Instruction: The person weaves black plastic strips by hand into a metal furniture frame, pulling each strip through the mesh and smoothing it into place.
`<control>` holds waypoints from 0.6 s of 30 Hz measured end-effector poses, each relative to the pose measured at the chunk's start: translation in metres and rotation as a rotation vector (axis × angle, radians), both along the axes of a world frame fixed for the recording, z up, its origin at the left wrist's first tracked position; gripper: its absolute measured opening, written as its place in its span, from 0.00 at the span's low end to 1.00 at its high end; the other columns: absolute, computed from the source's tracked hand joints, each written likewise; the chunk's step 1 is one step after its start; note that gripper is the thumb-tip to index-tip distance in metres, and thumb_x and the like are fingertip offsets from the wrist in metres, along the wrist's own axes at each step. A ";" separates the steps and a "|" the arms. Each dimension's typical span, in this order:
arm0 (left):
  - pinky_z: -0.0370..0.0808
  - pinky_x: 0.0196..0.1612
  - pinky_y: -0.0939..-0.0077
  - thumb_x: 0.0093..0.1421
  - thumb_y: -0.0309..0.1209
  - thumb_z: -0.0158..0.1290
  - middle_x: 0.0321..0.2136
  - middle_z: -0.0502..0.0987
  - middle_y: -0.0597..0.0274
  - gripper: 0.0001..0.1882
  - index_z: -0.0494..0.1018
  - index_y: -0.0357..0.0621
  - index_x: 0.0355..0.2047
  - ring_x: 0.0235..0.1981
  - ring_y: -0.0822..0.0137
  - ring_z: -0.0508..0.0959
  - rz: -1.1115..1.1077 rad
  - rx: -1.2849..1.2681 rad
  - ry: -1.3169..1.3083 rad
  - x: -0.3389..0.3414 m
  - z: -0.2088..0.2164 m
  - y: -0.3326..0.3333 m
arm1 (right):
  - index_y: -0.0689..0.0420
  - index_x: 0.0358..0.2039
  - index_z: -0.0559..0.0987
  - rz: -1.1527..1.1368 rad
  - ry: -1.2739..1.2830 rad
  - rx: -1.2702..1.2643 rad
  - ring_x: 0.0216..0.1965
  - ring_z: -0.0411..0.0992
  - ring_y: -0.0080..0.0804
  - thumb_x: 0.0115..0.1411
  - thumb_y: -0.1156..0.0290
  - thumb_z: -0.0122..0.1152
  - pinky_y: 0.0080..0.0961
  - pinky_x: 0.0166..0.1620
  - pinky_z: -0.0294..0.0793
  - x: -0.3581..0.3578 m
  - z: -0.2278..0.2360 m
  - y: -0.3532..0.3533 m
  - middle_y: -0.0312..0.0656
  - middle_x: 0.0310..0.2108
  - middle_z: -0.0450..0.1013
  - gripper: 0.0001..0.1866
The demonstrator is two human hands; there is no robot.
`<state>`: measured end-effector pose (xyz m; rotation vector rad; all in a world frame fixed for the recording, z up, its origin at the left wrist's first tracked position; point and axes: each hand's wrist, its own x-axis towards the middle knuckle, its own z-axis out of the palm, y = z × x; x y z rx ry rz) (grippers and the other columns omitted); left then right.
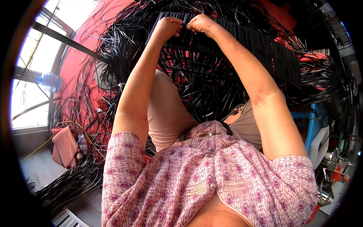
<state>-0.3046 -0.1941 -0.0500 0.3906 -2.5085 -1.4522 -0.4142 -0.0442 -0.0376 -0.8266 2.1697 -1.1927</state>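
Observation:
A black woven panel of flat strips stretches from the top middle toward the right, in front of me. Over its upper left end, my left hand is closed, with thumb and fingers curled together on a thin black strip. A short gap away, my right hand pinches at the same dark strips with its fingertips. The strip between the hands blends into the black panel, so its exact course is hard to make out. Loose black strips hang and tangle around the panel's left end.
Red sheeting covers the floor at left, strewn with strips. A clear blue-tinted water jug is by the window. A pink cloth-like item lies at lower left. A blue frame and white panel stand at right.

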 end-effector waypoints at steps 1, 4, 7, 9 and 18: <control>0.76 0.29 0.79 0.54 0.31 0.56 0.25 0.82 0.60 0.11 0.81 0.40 0.36 0.21 0.72 0.81 0.023 -0.032 0.051 0.004 -0.002 0.003 | 0.59 0.31 0.85 -0.004 -0.026 -0.010 0.23 0.71 0.19 0.53 0.74 0.66 0.19 0.28 0.72 0.002 0.003 0.001 0.32 0.23 0.77 0.06; 0.78 0.33 0.76 0.53 0.33 0.57 0.24 0.82 0.58 0.12 0.82 0.39 0.34 0.22 0.69 0.82 0.090 -0.072 0.049 0.007 -0.001 0.008 | 0.58 0.32 0.85 -0.011 -0.064 -0.019 0.23 0.71 0.17 0.54 0.74 0.65 0.17 0.28 0.72 0.007 0.008 0.004 0.32 0.23 0.77 0.06; 0.78 0.33 0.75 0.52 0.34 0.58 0.23 0.82 0.58 0.12 0.82 0.39 0.33 0.22 0.69 0.82 0.119 -0.065 -0.004 0.009 0.003 0.012 | 0.58 0.33 0.85 -0.018 -0.103 -0.018 0.23 0.71 0.16 0.55 0.75 0.64 0.15 0.28 0.72 0.004 0.006 0.006 0.31 0.23 0.77 0.06; 0.78 0.31 0.75 0.51 0.34 0.59 0.22 0.81 0.59 0.12 0.82 0.39 0.32 0.21 0.69 0.81 0.123 -0.078 -0.043 0.013 0.009 0.016 | 0.57 0.36 0.84 -0.005 -0.121 0.005 0.23 0.71 0.15 0.56 0.75 0.63 0.13 0.27 0.72 0.003 0.006 0.006 0.30 0.24 0.76 0.07; 0.65 0.22 0.83 0.52 0.31 0.60 0.24 0.77 0.68 0.14 0.80 0.39 0.39 0.19 0.78 0.68 0.025 0.134 -0.015 0.013 0.001 0.009 | 0.54 0.41 0.84 0.046 -0.189 0.134 0.22 0.68 0.10 0.57 0.75 0.62 0.10 0.25 0.69 -0.001 0.016 0.013 0.25 0.24 0.75 0.11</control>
